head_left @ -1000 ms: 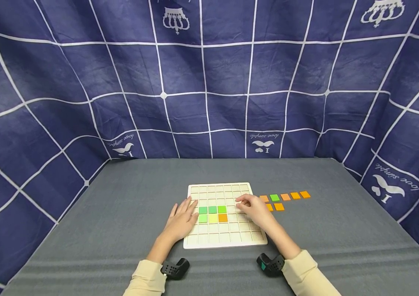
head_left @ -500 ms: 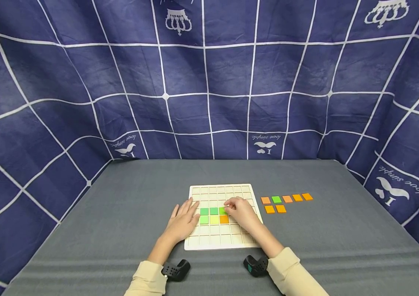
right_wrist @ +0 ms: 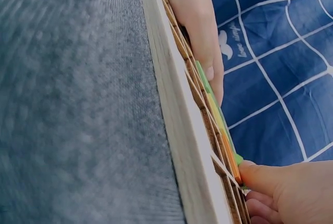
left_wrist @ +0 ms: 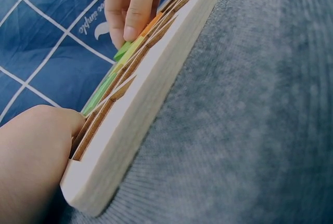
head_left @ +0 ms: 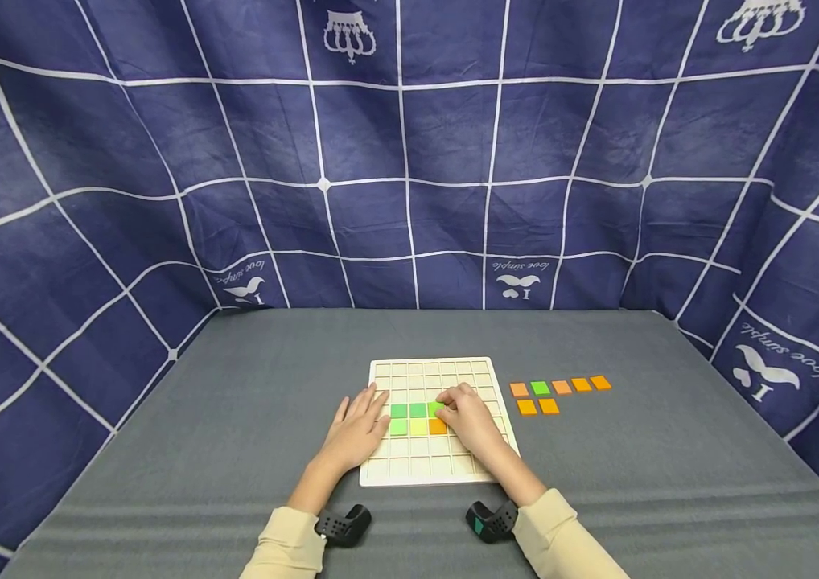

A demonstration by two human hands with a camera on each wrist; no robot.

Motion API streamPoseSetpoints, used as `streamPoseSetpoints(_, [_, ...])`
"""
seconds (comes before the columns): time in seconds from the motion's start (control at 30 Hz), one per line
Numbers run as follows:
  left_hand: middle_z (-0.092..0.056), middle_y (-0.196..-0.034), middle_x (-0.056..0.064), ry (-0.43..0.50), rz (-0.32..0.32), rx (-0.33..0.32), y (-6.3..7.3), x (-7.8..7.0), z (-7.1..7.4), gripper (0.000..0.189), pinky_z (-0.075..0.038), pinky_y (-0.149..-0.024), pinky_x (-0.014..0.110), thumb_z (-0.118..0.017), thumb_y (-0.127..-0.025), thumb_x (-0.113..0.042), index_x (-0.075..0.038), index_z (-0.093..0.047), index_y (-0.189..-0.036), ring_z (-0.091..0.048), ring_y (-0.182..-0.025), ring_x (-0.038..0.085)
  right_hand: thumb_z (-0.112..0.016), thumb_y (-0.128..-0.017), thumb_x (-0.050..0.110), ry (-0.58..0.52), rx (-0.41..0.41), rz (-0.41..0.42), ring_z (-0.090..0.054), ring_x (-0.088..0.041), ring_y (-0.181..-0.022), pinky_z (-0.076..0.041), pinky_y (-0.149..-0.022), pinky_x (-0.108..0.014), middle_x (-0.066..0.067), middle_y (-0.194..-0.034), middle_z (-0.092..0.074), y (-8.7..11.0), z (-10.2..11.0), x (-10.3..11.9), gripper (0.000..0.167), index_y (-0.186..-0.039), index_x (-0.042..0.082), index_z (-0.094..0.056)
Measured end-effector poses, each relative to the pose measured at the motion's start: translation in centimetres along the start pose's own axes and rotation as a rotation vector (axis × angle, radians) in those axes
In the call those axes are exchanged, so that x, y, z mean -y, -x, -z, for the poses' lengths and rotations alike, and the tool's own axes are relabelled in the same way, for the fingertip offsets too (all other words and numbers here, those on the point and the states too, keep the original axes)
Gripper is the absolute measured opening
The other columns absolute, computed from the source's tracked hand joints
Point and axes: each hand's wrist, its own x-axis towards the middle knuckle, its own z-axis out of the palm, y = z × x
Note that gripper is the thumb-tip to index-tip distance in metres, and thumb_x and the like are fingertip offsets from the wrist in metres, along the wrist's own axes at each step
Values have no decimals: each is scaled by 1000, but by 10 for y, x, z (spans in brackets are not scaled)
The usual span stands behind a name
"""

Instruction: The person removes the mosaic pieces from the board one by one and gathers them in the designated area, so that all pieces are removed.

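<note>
A pale wooden grid board (head_left: 430,468) lies on the grey cloth, with two short rows of coloured square tiles in its cells. Flat on the board's left side rests my left hand (head_left: 355,434), its fingers straight and spread beside the tiles. My right hand (head_left: 473,420) pinches a bright green tile (left_wrist: 123,51) at the right end of the upper row; this tile looks tilted in the left wrist view. Just below it sits an orange tile (head_left: 438,427), with a yellow tile (head_left: 418,427) to its left. Two darker green tiles (head_left: 417,410) fill the upper row's left part.
Right of the board, loose tiles lie on the cloth: a green tile (head_left: 540,388), two salmon ones and several orange tiles (head_left: 549,406). A blue curtain (head_left: 446,217) with white lines hangs behind the grey cloth (head_left: 294,346). Black bands circle both wrists.
My right hand has moved left from the board's right part to the green tile at the upper row's end, staying there over the last half second. The left hand has kept its place.
</note>
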Motion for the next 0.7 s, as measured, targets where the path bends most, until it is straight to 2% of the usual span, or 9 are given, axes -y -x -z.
streamPoseSetpoints(0.4, [-21, -152, 9, 4, -7, -14, 1, 1, 1, 49, -6, -114, 49, -35, -97, -33, -15, -33, -142, -20, -140, 27, -70, -78, 10, -95, 6, 3, -54, -10, -73, -44, -66, -24, 1, -77, -59, 1, 1, 3, 17, -86, 14, -56])
streamPoseSetpoints(0.7, [-21, -152, 9, -2, -1, -12, 0, 1, 0, 49, -6, -114, 49, -35, -97, -34, -15, -33, -142, -20, -140, 27, -69, -79, 13, -134, -6, -37, -53, -6, -67, -42, -61, -20, 3, -74, -61, 1, 4, 2, 12, -84, 15, -58])
